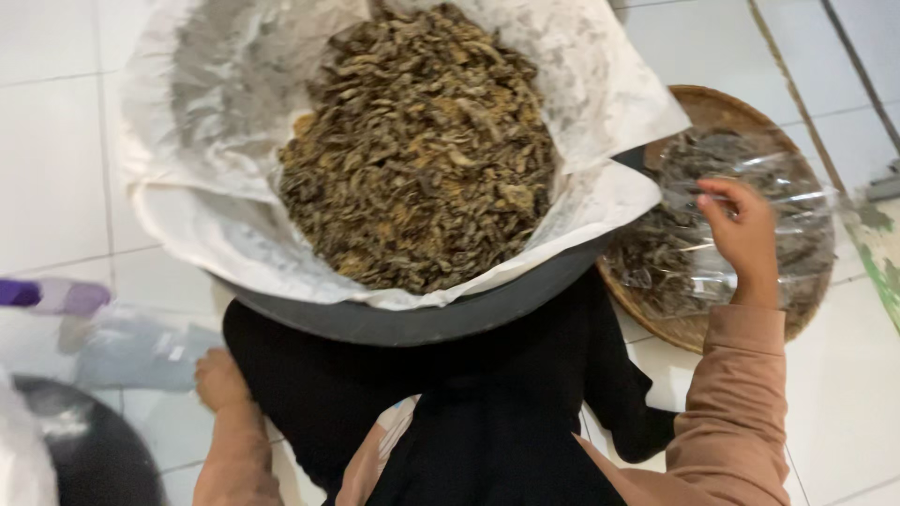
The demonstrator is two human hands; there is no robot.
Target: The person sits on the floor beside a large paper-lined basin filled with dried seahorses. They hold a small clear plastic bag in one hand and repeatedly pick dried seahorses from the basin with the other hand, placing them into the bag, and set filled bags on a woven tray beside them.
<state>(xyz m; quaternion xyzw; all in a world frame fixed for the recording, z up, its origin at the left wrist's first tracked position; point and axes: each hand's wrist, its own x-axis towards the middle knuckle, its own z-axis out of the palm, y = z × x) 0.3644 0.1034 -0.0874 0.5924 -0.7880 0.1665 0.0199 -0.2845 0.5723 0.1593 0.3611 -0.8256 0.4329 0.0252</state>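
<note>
Two hands in view, both the wearer's own. The right hand (742,230) has its fingers curled around the near edge of a clear plastic bag (750,201), pinching the film. That bag lies stretched over the woven round tray (712,105) on the right, long axis running roughly left to right, one end reaching out past the tray's right rim over the white tiled floor (56,141). Dark dried bits show through it.

The left hand (220,379) is down low at the left, resting on the tiles beside a hazy clear bag (131,351); can't tell if it's gripping anything, it's too blurry.

Between them sits a big dark basin (422,319) lined with white paper (187,103), heaped with dried brownish shreds (422,150). Its rim overlaps the tray's left edge, so that side is tight. Bare tile shows right of the tray and at far left. Another dark round pan (89,450) is bottom left.
</note>
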